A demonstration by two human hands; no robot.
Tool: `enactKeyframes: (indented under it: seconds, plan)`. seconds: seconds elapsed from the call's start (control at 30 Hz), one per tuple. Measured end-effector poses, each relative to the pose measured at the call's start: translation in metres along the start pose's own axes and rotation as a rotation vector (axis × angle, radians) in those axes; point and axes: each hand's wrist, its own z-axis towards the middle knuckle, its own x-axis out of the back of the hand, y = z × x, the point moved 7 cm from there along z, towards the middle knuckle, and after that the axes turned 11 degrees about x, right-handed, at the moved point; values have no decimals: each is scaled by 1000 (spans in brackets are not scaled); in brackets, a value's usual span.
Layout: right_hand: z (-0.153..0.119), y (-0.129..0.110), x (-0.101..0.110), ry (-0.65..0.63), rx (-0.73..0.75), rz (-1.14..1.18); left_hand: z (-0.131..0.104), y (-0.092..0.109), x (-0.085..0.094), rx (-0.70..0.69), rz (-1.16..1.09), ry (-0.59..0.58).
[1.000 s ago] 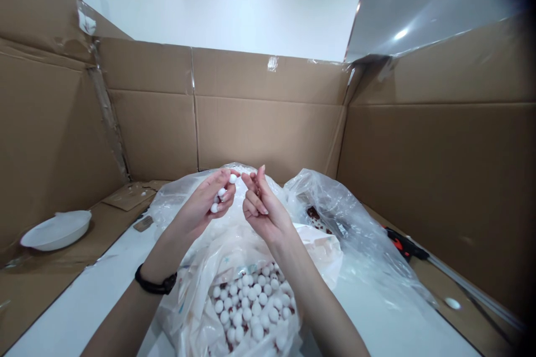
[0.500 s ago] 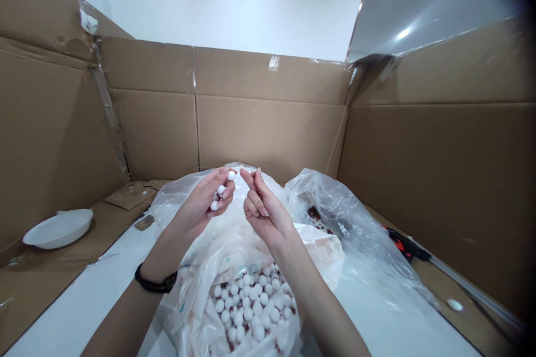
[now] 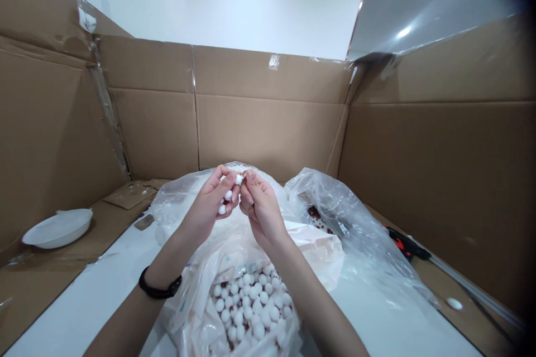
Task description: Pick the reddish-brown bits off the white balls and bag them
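Note:
Several small white balls (image 3: 228, 195) are in my left hand (image 3: 210, 201), one of them pinched at its fingertips. My right hand (image 3: 262, 203) meets it from the right, its thumb and fingers pressed together on a tiny brownish piece beside that ball; the piece is too small to name. Below both hands a plastic bag (image 3: 196, 295) lies open, holding many white balls (image 3: 247, 312) with dark red bits among them. A black band is on my left wrist.
Behind the hands lies clear plastic wrap (image 3: 322, 195) with reddish-brown bits at right. A white dish (image 3: 58, 228) is on the left, a black and red tool (image 3: 404, 244) on the right. Cardboard walls (image 3: 268, 128) stand around three sides.
My left hand has moved slightly right, and my right hand has come against it. The right fingers have gone from a loose pinch to closing at the ball held by the left.

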Motion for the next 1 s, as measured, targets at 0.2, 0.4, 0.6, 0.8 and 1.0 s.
enactKeyframes:
  seconds: [0.2, 0.4, 0.6, 0.8, 1.0]
  plan:
    - [-2, -3, 2, 30, 59, -36, -6, 4, -3, -49, 98, 64]
    - [0, 1, 1, 7, 51, -14, -8, 8, -5, -105, 174, 104]
    - [1, 4, 2, 7, 45, 0, -7, 9, -5, -121, 210, 66]
    - [0, 3, -1, -49, -31, -1, -6, 10, -7, -119, 227, 30]
    - [6, 6, 15, 147, -305, 414, -11, 18, 6, -135, 251, 160]
